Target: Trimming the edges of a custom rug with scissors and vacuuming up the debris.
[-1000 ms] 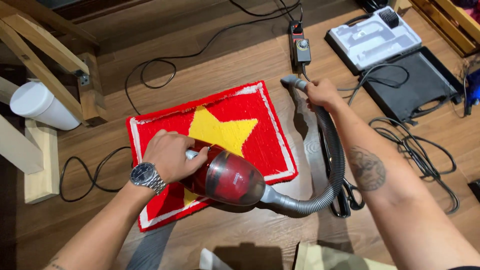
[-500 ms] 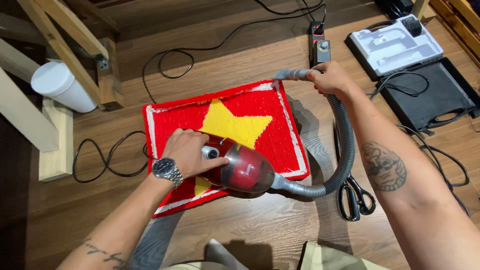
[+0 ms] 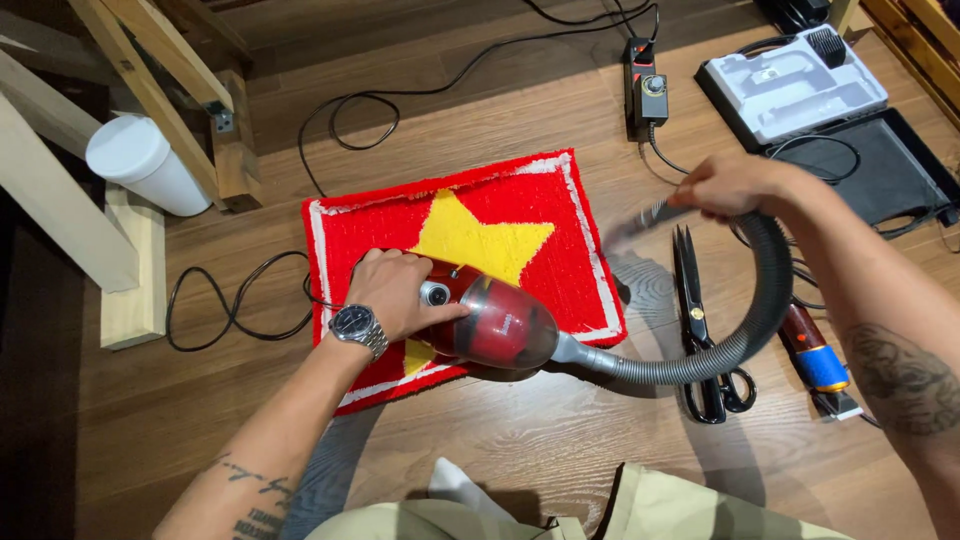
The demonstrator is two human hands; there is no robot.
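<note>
A red tufted rug (image 3: 505, 205) with a yellow star and white border lies on the wooden floor. A small red hand-held vacuum (image 3: 500, 325) rests on its near edge. My left hand (image 3: 395, 290), with a wristwatch, is clasped over the vacuum's rear. A grey ribbed hose (image 3: 745, 335) curves from the vacuum's front up to my right hand (image 3: 730, 185), which grips the hose's nozzle end just off the rug's right edge. The nozzle tip is motion-blurred.
Black scissors (image 3: 700, 335) and an orange-and-blue handled tool (image 3: 815, 360) lie right of the rug. A grey moulded tray (image 3: 795, 85) and black case (image 3: 885, 170) sit far right. A speed controller box (image 3: 645, 95), black cables, a white roll (image 3: 145, 165) and a wooden frame (image 3: 150, 90) stand behind.
My right hand has swung the hose nozzle from the rug's far right corner outward to the right. My left hand stays on the vacuum; the view has shifted.
</note>
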